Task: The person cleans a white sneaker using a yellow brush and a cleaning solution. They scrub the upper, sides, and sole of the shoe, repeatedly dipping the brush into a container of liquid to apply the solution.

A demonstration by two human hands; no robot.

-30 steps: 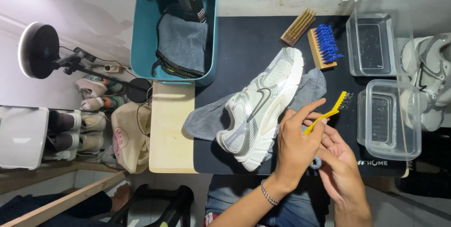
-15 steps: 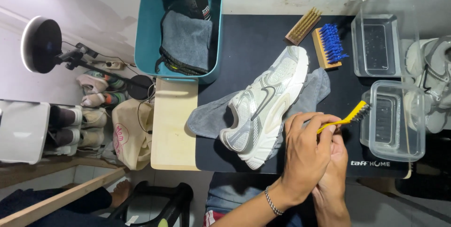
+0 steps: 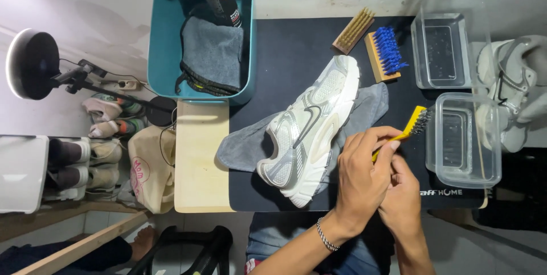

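Black mat [image 3: 285,41], both hands [image 3: 382,189] gripping yellow brush [image 3: 407,130], seemingly; white sneaker [image 3: 310,124] just left

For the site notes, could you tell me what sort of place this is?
Probably a small home shoe-cleaning station: a white sneaker lies on a grey cloth over a black mat, with brushes and clear tubs alongside, and shoes on a rack below.

Single head camera, looking straight down from above, fairly near; black worktop [image 3: 285,41] fills centre and right of frame, floor at left.
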